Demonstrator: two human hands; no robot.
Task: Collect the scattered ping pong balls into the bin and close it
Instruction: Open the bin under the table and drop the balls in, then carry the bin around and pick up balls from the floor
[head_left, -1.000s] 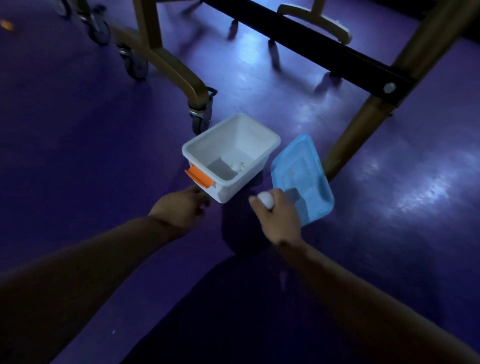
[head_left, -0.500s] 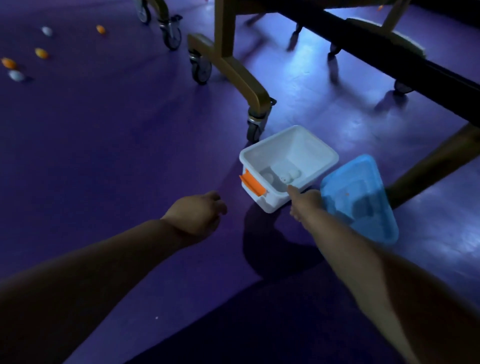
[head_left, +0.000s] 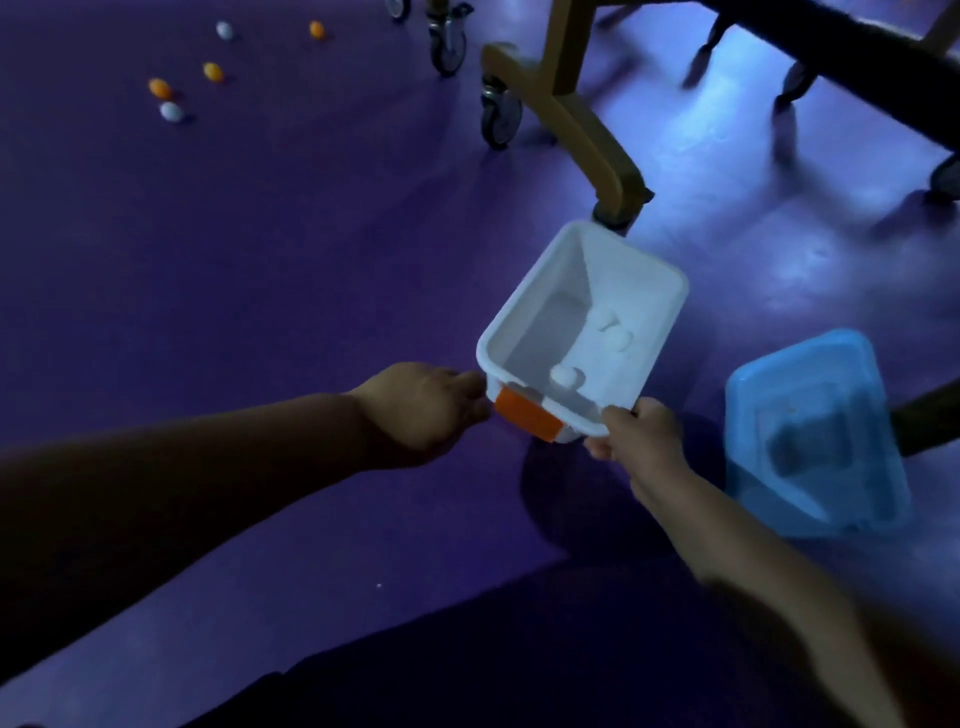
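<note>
On floor (head_left: 270, 322), right hand (head_left: 641, 441) grips white bin (head_left: 623, 280) — left hand (head_left: 423, 410) at latch (head_left: 527, 421)

Bin (head_left: 524, 306) between the hands: plain white. Latch (head_left: 527, 421) beside left hand (head_left: 421, 410): orange. Inside balls (head_left: 618, 340): white. Lid (head_left: 810, 374) right of right hand (head_left: 639, 441): translucent blue. Floor (head_left: 260, 234): plain purple. Far beyond left hand: three orange balls (head_left: 160, 88), two white balls (head_left: 171, 111). Table leg (head_left: 587, 130) dull gold; caster (head_left: 498, 117) black.

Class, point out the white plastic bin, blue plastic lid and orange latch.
white plastic bin (head_left: 540, 299), head view, left inner wall.
blue plastic lid (head_left: 821, 410), head view, flat centre panel.
orange latch (head_left: 527, 421), head view, front face.
</note>
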